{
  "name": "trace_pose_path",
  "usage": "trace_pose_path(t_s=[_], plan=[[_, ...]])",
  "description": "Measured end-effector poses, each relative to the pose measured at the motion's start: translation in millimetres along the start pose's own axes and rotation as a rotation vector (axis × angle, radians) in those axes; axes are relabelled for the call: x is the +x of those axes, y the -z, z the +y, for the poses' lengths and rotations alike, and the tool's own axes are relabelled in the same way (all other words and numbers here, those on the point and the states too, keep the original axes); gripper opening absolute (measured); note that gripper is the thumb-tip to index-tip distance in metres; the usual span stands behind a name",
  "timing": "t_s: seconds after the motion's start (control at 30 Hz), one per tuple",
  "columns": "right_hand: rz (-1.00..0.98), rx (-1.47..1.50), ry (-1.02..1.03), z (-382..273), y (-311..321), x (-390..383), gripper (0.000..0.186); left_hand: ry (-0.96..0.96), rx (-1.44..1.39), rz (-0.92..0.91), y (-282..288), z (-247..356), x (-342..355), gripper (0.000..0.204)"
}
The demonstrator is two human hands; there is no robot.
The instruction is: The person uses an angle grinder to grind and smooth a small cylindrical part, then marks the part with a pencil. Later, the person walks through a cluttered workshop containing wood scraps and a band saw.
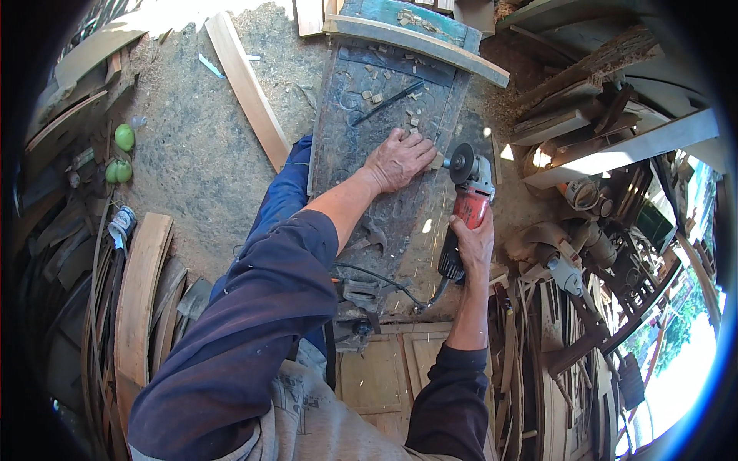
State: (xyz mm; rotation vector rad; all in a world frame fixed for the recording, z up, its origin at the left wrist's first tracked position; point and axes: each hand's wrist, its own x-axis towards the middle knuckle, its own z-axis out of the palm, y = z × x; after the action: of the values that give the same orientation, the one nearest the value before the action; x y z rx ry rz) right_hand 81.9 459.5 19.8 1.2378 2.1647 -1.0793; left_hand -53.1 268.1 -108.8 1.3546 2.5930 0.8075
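My right hand (pixel 474 240) is wrapped round the red and black body of an angle grinder (pixel 471 206). The grinder's dark disc (pixel 462 163) faces left, toward my other hand. With closed fingers, my left hand (pixel 401 160) grips a small tan piece (pixel 437 162) at the right edge of the workbench (pixel 330 146). A bluish tip sticks out of this piece and meets the disc or lies very close to it; its kind is partly hidden by my fingers. Bright specks like sparks fly below the disc. A black cord runs from the grinder across the bench.
A curved wooden strip (pixel 415 48) crosses the far end of the bench, with small wood offcuts (pixel 372 97) and a dark thin bar (pixel 388 102) nearer. A plank (pixel 247 92) leans at left. Stacked boards (pixel 142 300) stand left; timber and clutter crowd the right. Green fruits (pixel 123 137) lie left.
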Motion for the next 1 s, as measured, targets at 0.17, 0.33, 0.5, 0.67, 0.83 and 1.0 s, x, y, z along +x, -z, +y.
trace_pose_path(t_s=[0.17,0.33,0.5,0.67,0.83,1.0], plan=[[-0.007,0.007,0.002,-2.4,1.2,-1.2,0.07,-0.003,0.028,-0.007,-0.5,0.7,-0.5,0.038],[0.0,0.021,0.003,1.9,-0.7,0.3,0.069,0.005,0.021,-0.006,-1.3,0.8,-0.7,0.037],[-0.003,0.011,0.004,3.1,0.0,1.0,0.069,-0.001,0.032,-0.012,-1.3,1.4,-0.6,0.037],[-0.002,-0.002,0.003,-0.4,1.0,-0.1,0.066,-0.003,0.029,0.003,-1.6,1.3,-0.8,0.037],[-0.002,0.021,0.015,-1.4,0.3,-0.3,0.064,0.005,0.034,0.006,-2.3,1.5,-0.9,0.037],[-0.004,0.012,-0.008,-1.9,0.5,-1.0,0.062,0.008,0.023,-0.008,-2.8,1.8,-1.2,0.036]])
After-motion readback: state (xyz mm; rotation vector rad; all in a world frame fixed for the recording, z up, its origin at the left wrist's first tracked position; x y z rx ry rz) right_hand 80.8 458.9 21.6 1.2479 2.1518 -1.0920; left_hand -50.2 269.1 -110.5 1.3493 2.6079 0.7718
